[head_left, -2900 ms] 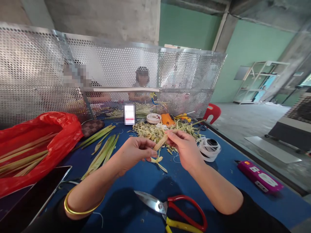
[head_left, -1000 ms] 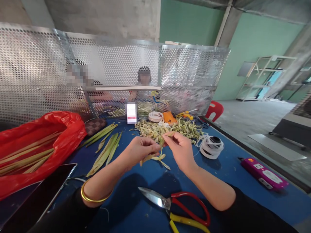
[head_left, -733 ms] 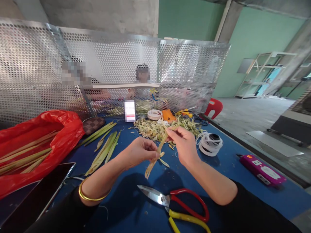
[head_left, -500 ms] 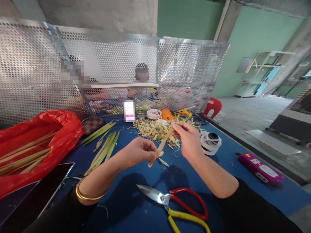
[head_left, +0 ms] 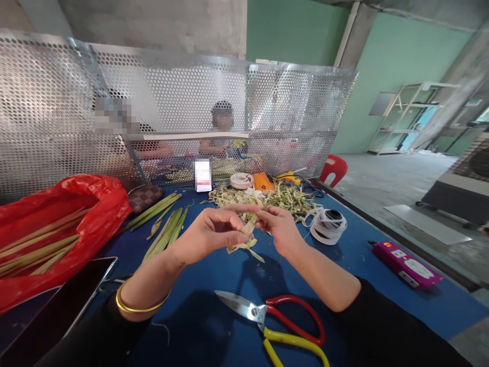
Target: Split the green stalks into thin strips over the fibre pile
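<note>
A pale, dry leaf strip is held between my two hands above the table, its lower end folded or split into loose ends. My right hand pinches the upper part with thumb and forefinger. Around its middle, the thumb and bent fingers of my left hand close from the left; the exact contact is partly hidden. Behind them lies a heap of leaf scraps. Nearer me, scissors with one red and one yellow handle rest on the blue table.
A red plastic bag with long leaves stands left, beside loose green leaves and a dark tablet-like device. White ribbon roll and purple box sit right. A lit phone leans near the perforated metal screen; people sit behind it.
My hands have come closer together on the leaf strip. The right hand has moved down and left, while the left has risen slightly with its fingers opened wider around the strip.
</note>
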Demonstrator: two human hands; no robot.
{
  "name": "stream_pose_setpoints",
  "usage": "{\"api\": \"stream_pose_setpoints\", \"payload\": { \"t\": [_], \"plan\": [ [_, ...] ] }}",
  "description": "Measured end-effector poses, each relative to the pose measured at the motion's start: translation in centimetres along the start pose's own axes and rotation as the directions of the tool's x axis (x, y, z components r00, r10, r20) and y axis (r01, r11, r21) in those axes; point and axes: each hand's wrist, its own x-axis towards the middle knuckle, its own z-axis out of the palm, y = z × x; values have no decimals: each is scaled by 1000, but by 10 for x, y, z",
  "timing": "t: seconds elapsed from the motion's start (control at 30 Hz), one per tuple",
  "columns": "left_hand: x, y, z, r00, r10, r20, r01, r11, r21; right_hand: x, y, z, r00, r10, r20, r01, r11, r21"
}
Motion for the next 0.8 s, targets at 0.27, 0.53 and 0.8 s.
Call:
{"api": "stream_pose_setpoints", "payload": {
  "t": [0.27,0.53,0.8],
  "plan": [
    [-2,3,9,987,18,-160,-66,951,-301,-11,-2,9,971,80,225,-36,981,-192],
    [3,0,-16,906,7,-423,-167,925,-341,-73,-34,-21,839,137,526,476,283,-833],
    [9,-12,-34,891,16,-454,-164,943,-289,-135,-26,-48,822,320,472,490,25,-871]
  ]
}}
